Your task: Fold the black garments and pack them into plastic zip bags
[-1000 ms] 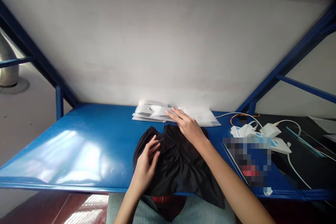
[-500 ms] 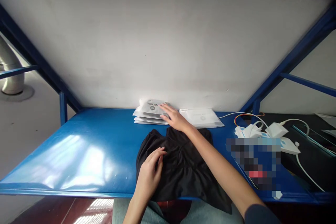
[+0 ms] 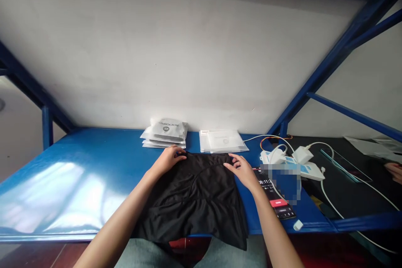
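Observation:
A black garment (image 3: pixel 194 197) lies on the blue table in front of me, its lower end hanging over the near edge. Fingers and thumb of my left hand (image 3: pixel 168 160) close on its upper left corner. At the upper right corner, my right hand (image 3: pixel 241 169) pinches the fabric between thumb and fingers. Just behind the garment, a stack of frosted plastic bags (image 3: pixel 166 132) with dark print stands on the left. More flat white bags (image 3: pixel 222 140) lie to its right.
On the right are a white power strip (image 3: pixel 309 170) with chargers and cables, a phone (image 3: pixel 276 201) with a lit screen and a small white block (image 3: pixel 298 225). Another person's hand (image 3: pixel 394 171) shows at the far right edge. Blue frame bars slope up both sides.
The view has shifted right. My right hand has moved from the bag stack to the garment's upper right corner, my left to its upper left. The garment's top edge is now straighter.

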A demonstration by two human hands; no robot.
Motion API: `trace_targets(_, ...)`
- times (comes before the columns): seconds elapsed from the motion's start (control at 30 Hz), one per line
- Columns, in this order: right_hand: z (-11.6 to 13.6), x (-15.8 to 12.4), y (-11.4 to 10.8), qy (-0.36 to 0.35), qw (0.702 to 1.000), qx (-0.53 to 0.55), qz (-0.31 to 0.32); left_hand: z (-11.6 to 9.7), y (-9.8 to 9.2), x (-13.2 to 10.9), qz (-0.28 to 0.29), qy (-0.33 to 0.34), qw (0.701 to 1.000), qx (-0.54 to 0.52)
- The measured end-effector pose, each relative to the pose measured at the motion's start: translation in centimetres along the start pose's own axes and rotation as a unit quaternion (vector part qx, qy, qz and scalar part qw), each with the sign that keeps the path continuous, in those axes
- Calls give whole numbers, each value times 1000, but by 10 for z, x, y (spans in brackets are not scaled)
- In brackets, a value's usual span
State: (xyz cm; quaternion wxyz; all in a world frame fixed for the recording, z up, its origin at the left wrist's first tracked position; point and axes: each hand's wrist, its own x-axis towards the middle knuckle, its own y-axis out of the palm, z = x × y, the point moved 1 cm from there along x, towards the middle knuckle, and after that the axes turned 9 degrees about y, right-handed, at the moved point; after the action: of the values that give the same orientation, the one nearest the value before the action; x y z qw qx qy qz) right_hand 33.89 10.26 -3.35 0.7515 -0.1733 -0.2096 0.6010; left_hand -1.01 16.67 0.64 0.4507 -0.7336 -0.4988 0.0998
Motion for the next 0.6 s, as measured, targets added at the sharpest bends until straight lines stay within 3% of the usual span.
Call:
trace_targets(0.23, 10, -2, -9, -21, 1000, 17, -5, 5, -1, -14, -33, 35, 996, -77)
trace_targets(0.5, 13, -7, -6, -2, 997, 30, 64, 11, -4, -12, 66, -9, 988, -141)
trace_targets(0.6, 17, -7, -11, 7, 992, 19, 121, 12, -9, -14, 107, -15, 983, -150)
